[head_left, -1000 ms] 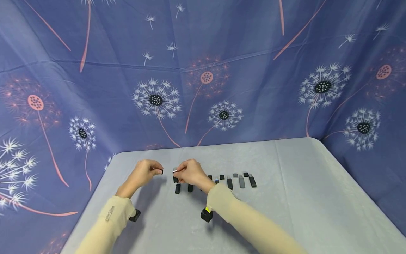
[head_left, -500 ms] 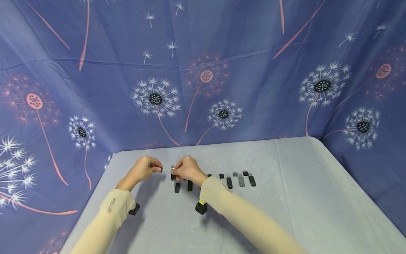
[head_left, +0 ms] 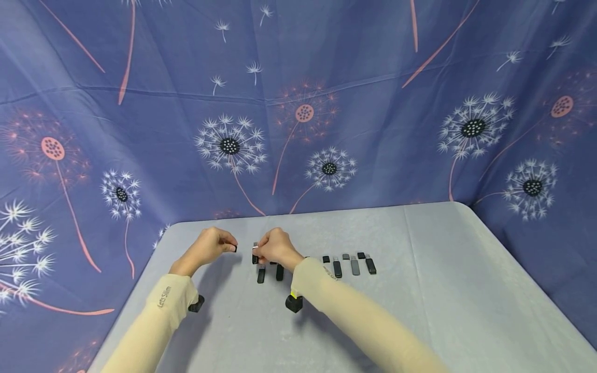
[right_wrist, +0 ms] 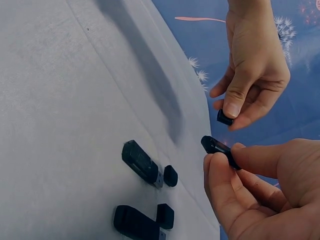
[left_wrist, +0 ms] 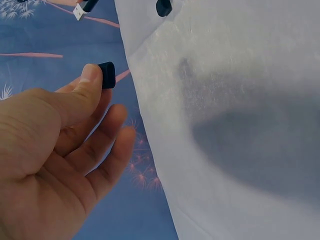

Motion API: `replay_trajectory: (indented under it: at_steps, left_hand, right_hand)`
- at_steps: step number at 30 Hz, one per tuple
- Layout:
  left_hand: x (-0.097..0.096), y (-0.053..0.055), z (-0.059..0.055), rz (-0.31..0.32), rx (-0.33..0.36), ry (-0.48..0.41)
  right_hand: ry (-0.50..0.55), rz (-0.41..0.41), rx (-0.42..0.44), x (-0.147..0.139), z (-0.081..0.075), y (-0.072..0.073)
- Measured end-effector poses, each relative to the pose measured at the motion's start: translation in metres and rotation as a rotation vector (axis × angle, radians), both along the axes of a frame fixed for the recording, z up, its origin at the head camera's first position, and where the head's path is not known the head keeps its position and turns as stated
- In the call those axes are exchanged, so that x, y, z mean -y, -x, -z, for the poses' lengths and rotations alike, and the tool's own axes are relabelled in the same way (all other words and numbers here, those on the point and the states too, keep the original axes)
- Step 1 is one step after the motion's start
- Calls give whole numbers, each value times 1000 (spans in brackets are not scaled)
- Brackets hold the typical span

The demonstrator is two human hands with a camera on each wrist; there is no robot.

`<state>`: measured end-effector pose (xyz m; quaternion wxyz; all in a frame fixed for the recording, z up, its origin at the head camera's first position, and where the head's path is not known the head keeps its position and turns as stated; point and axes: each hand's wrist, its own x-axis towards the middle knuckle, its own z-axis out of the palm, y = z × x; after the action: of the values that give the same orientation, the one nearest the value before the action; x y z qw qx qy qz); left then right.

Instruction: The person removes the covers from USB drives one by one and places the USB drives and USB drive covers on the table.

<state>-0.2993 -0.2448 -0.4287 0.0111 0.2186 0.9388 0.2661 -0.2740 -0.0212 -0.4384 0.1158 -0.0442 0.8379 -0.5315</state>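
Between the left hand's [head_left: 208, 248] thumb and finger is a small black flash drive cap [left_wrist: 108, 75], pinched so that it sticks out past the fingertips. The right hand [head_left: 281, 248] pinches a black USB flash drive [right_wrist: 216, 145] by its body, its metal plug pointing up in the head view. Both hands are raised over the table's far left part, with cap and drive apart. Below the right hand lie two more black flash drives, one [right_wrist: 142, 162] farther left in the head view and another [right_wrist: 134, 222] beside it, each near a loose cap [right_wrist: 170, 176].
Farther right on the pale table [head_left: 420, 311] lie a black drive [head_left: 337, 268], a grey drive [head_left: 355, 266] and another black drive [head_left: 370, 265], a loose cap near each. The right forearm hides part of the row. A blue patterned cloth [head_left: 373, 103] hangs behind.
The right hand has shifted slightly left and away from the person with its flash drive. The left hand keeps its hold on the cap and has barely moved.
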Motion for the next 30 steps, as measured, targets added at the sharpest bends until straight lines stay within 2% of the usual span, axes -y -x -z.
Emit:
replay_trajectory:
  at_steps: [11,13,20,26,30]
  left_hand:
    - [1,-1,-1,7,4,20]
    - [1,-1,1,18,-1,27]
    - [1,-2,10,4,46,45]
    - [1,-2,14,-10,54,38]
    - [2,-1,16,2,43,45]
  right_hand:
    - [-1,3,36,11,6,5]
    - [-4,2,33,12,7,5]
    - [-28,-11,6,15,11,4]
    - [-18,-17,24,16,13,5]
    - [-8,-19,40,18,13,5]
